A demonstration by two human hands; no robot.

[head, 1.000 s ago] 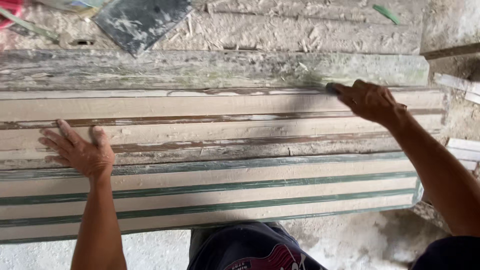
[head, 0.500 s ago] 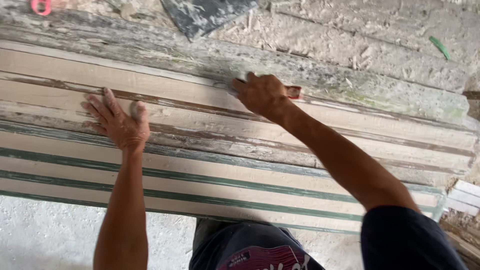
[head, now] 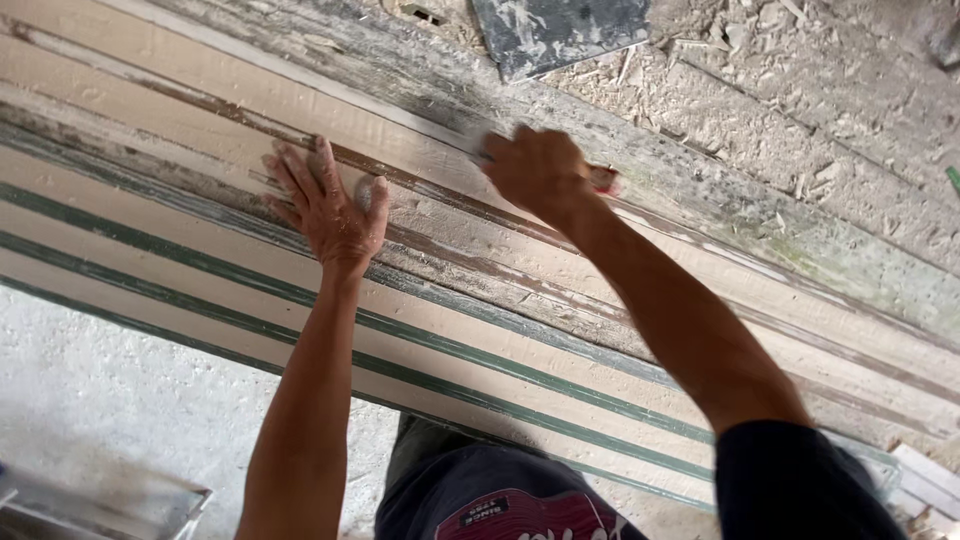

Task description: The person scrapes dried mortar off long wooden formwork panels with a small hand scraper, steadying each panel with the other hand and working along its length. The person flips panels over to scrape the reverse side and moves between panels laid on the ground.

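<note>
1. The left hand [head: 330,205] lies flat on the long moulded plank [head: 450,330], fingers spread and palm pressed down on a cream band near the plank's middle; it grips nothing
2. The right hand [head: 540,172] is curled over the far edge of the plank, to the right of the left hand and a little farther away; its grip is pressed together around a small object [head: 603,178] of which only a reddish tip shows past the knuckles, so what it is cannot be told
3. The plank runs across the whole view, tilted from far left down to near right, and carries cream bands parted by thin green stripes [head: 300,295] and worn brown grooves [head: 240,115]
4. Its far edge is grey and weathered, with the paint scraped off in patches
5. Beyond the plank lies a rough surface [head: 830,110] strewn with pale shavings and chips, and a dark flat slab [head: 560,30] rests on it at the far middle
6. On the near side, the person's dark clothing [head: 490,495] with a red patch shows under the plank, and a dark sleeve [head: 800,480] covers the right upper arm
7. A pale, dusty floor [head: 120,400] fills the near left
</note>
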